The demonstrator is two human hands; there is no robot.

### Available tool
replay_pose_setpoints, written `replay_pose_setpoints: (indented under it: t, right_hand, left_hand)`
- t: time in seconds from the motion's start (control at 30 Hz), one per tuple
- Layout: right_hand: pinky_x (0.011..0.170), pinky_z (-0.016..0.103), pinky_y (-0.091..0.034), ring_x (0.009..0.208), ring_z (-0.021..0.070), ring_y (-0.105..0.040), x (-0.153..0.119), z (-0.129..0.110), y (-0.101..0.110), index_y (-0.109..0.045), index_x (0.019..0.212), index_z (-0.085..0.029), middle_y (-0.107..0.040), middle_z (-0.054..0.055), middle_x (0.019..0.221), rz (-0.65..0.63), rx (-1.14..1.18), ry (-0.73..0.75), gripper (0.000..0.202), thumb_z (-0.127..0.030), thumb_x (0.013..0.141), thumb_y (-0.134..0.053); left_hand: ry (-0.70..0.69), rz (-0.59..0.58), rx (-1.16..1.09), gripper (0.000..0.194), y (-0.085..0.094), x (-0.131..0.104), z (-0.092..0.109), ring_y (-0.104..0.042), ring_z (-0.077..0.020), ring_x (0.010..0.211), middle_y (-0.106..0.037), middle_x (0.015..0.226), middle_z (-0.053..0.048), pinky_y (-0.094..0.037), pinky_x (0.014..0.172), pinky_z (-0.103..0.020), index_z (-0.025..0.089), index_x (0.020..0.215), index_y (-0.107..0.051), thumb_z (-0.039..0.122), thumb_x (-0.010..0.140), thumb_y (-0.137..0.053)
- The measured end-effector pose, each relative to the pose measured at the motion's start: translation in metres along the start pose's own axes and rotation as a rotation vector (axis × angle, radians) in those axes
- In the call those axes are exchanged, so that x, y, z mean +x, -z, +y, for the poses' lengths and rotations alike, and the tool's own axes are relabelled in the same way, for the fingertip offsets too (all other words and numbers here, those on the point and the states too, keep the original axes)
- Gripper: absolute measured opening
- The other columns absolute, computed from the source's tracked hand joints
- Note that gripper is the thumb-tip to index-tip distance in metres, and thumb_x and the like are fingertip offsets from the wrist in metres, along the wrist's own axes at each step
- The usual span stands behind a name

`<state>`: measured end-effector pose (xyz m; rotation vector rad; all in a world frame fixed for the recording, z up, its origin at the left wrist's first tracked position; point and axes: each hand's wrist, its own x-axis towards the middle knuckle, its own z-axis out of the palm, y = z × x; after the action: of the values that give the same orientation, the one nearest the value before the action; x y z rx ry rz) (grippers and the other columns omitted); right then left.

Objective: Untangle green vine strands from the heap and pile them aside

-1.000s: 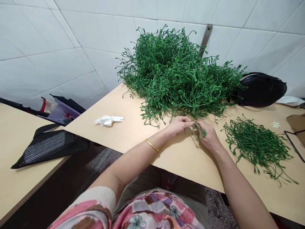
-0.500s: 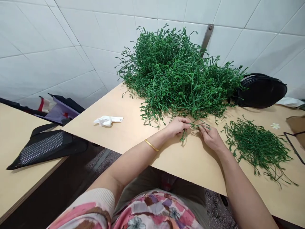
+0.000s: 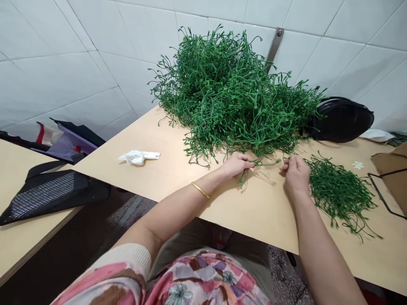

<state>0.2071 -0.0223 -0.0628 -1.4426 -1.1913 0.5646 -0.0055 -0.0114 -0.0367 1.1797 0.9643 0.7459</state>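
My left hand (image 3: 237,164) pinches a few thin green artificial-looking plant stems (image 3: 265,163) at the front edge of a big tangled heap of the same stems (image 3: 235,93). One stem points right from its fingertips, and others hang below them. My right hand (image 3: 296,171) is closed, a short way to the right of that stem's tip. Its fingertips are pressed together, and I cannot make out whether something thin is between them. Just right of this hand lies a smaller, flatter pile of green stems (image 3: 341,190).
On the wooden table (image 3: 178,186) lie a crumpled white tissue (image 3: 138,157), a black round case (image 3: 343,120), a small white flower piece (image 3: 358,165) and a brown bag (image 3: 392,173) at the right edge. A black mesh bag (image 3: 47,192) lies on another table at left.
My right hand has drawn back to the right, away from the stem and my left hand. My left hand keeps its pinch on the stems. The view has shifted slightly.
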Motion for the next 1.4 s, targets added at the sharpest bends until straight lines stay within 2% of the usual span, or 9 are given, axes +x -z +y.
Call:
replay_pose_setpoints:
  t: [0.23,0.47,0.6,0.7,0.83,0.97,1.2,1.27,1.4]
  right_hand:
    - [0.052,0.027,-0.050,0.056,0.0124,-0.057,-0.024,-0.031,-0.036,-0.051,0.069,-0.020,-0.057,-0.001,0.066,-0.261,0.315,-0.171,0.039,-0.056,0.067,-0.064]
    - [0.046,0.021,-0.043,0.050,0.0083,-0.052,-0.037,-0.046,-0.036,-0.054,0.078,-0.018,-0.059,-0.001,0.063,-0.449,0.329,-0.356,0.040,-0.051,0.064,-0.070]
    - [0.043,0.020,-0.036,0.048,0.0070,-0.046,-0.040,-0.049,-0.037,-0.058,0.085,-0.017,-0.060,-0.001,0.065,-0.529,0.218,-0.267,0.036,-0.045,0.065,-0.069]
    - [0.047,0.023,-0.036,0.050,0.0094,-0.046,-0.039,-0.043,-0.038,-0.058,0.080,-0.017,-0.057,0.000,0.064,-0.572,0.031,-0.079,0.023,-0.039,0.076,-0.056]
    - [0.061,0.028,-0.039,0.068,0.0169,-0.055,-0.039,-0.033,-0.038,-0.062,0.081,-0.017,-0.064,0.008,0.078,-0.459,-0.466,0.272,0.027,-0.028,0.086,-0.038]
    - [0.059,0.027,-0.032,0.069,0.0182,-0.055,-0.040,-0.030,-0.035,-0.064,0.091,-0.015,-0.067,0.010,0.082,-0.324,-0.864,0.458,0.030,-0.022,0.088,-0.035]
    - [0.055,0.027,-0.024,0.062,0.0161,-0.050,-0.032,-0.033,-0.038,-0.063,0.089,-0.014,-0.063,0.009,0.073,-0.176,-1.092,0.643,0.023,-0.016,0.082,-0.040]
    - [0.055,0.028,-0.023,0.061,0.0162,-0.049,-0.025,-0.028,-0.031,-0.062,0.090,-0.013,-0.062,0.009,0.073,-0.165,-1.138,0.595,0.023,-0.019,0.083,-0.041]
    - [0.051,0.027,-0.017,0.049,0.0134,-0.037,-0.012,-0.022,-0.009,-0.060,0.090,-0.015,-0.053,0.004,0.059,-0.015,-1.180,0.185,0.023,-0.024,0.086,-0.039]
  left_hand:
    - [-0.266,0.053,0.203,0.025,-0.006,0.002,-0.005,-0.028,-0.0043,0.042,-0.034,0.045,0.005,-0.020,0.046,-0.022,0.014,0.049,-0.048,0.019,0.072,-0.056]
    - [-0.445,0.141,0.485,0.019,-0.005,0.004,-0.010,-0.041,-0.0078,0.056,-0.049,0.056,0.002,-0.031,0.056,-0.021,0.013,0.064,-0.061,0.021,0.077,-0.049]
    - [-0.429,0.146,0.508,0.020,-0.005,0.004,-0.011,-0.042,-0.0083,0.057,-0.051,0.057,0.002,-0.031,0.057,-0.022,0.013,0.065,-0.061,0.021,0.077,-0.048]
    - [-0.413,0.132,0.482,0.017,-0.006,0.004,-0.011,-0.041,-0.0079,0.055,-0.050,0.056,0.002,-0.031,0.056,-0.022,0.013,0.064,-0.058,0.019,0.076,-0.049]
    - [-0.354,0.102,0.384,0.020,-0.005,0.000,-0.010,-0.033,-0.0059,0.050,-0.038,0.049,0.005,-0.026,0.052,-0.022,0.014,0.053,-0.049,0.017,0.073,-0.051]
    - [-0.227,0.040,0.187,0.020,-0.006,-0.003,-0.008,-0.031,-0.0047,0.046,-0.037,0.047,0.005,-0.024,0.049,-0.022,0.013,0.051,-0.050,0.018,0.070,-0.056]
    - [-0.115,0.047,-0.099,0.017,-0.015,-0.005,0.000,-0.034,-0.0031,0.041,-0.042,0.044,0.003,-0.021,0.044,-0.021,0.011,0.052,-0.054,0.011,0.068,-0.060]
    - [-0.099,0.012,-0.173,0.015,-0.012,-0.010,0.005,-0.035,-0.0029,0.041,-0.045,0.046,0.002,-0.020,0.042,-0.020,0.011,0.054,-0.055,0.011,0.068,-0.061]
    - [-0.109,-0.118,-0.280,0.012,0.003,-0.015,0.013,-0.035,-0.0037,0.038,-0.046,0.047,0.003,-0.019,0.037,-0.019,0.010,0.066,-0.061,0.021,0.070,-0.065]
